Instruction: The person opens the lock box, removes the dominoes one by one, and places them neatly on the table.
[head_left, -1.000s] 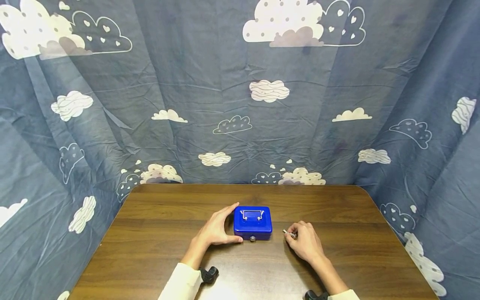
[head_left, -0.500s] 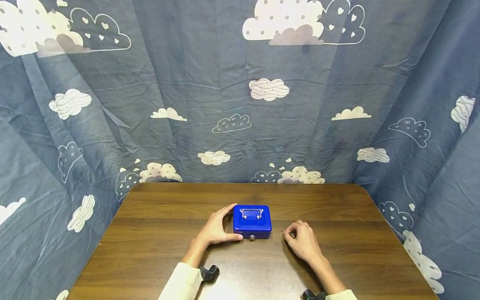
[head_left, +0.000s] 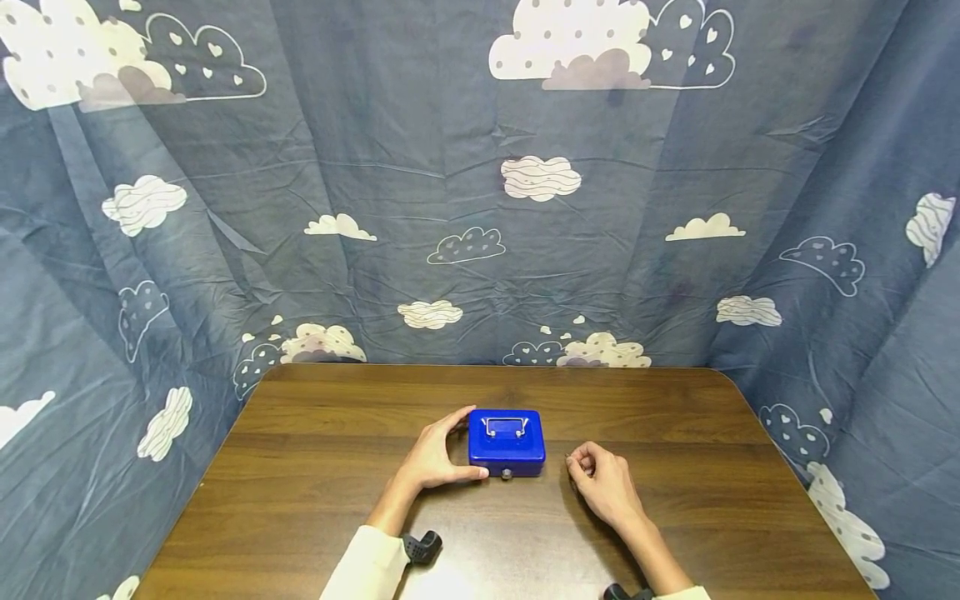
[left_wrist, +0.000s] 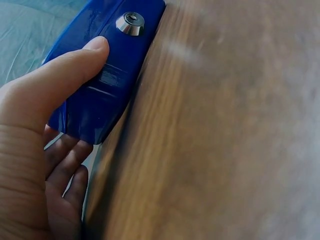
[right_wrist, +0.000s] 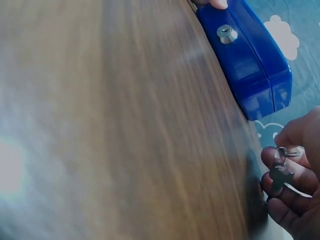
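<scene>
Cream sleeves (head_left: 363,562) and black wrist cameras (head_left: 423,548) come in nearest you. Ahead of them, your right hand (head_left: 611,492) pinches a small key (right_wrist: 281,175) on a ring (right_wrist: 281,152) between thumb and fingers; which way the blade points, you can't make out. Your left hand (head_left: 431,458) grips the blue box (head_left: 506,450) by its left end, thumb on the front face, fingers reaching round towards the back.

What matters most is how the key lies from the lock (head_left: 507,474): the lock sits mid-front, facing you, to the left of your right hand and apart from it. Your left thumb is nearer, just beside the lock but not over it. The box's long axis runs left to right, lid down.

Wood shows between box and right hand, and in front of the lock, so you have room to move from both directions. Beyond the box, the table (head_left: 300,400) runs back to its far edge, where the cloud-patterned curtain (head_left: 450,192) hangs.
</scene>
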